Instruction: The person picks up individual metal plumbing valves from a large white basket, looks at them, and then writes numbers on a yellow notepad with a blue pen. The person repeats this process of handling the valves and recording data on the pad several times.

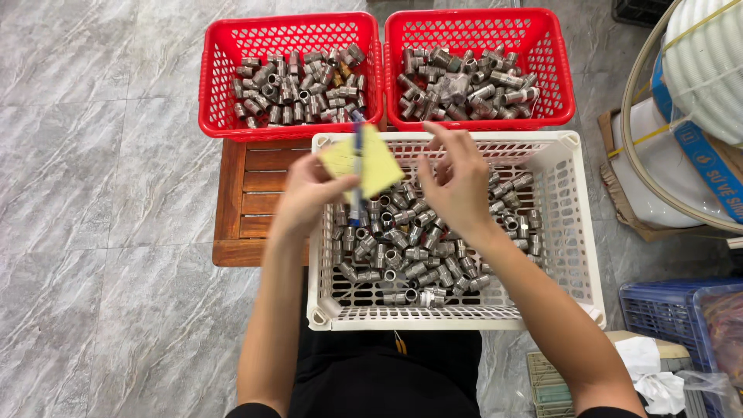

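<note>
View: looking straight down from the person's head at two bare forearms reaching up from the bottom of the frame over baskets on a grey marble-pattern floor.
Left hand [309,193]: centre of the frame, fingers closed around a yellow folded cloth [364,161] together with a thin blue and silver tool [357,166]; both are blurred, so the tool's kind cannot be told.
Right hand [457,182]: just right of centre, above the white basket, fingers loosely spread and curled; whether it pinches anything cannot be told.
White basket [576,232]: middle of the frame, slotted plastic, holding a heap of short silver pipe fittings [402,255] under both hands.
Red baskets: two side by side at the top of the frame, the left red basket [213,77] and the right red basket [561,70], each holding more of the same metal fittings.
Wooden stool [251,201]: slatted, left of centre, partly under the white basket.
Right edge: coiled white hose [708,62] above, blue crate [658,310] below.
</note>
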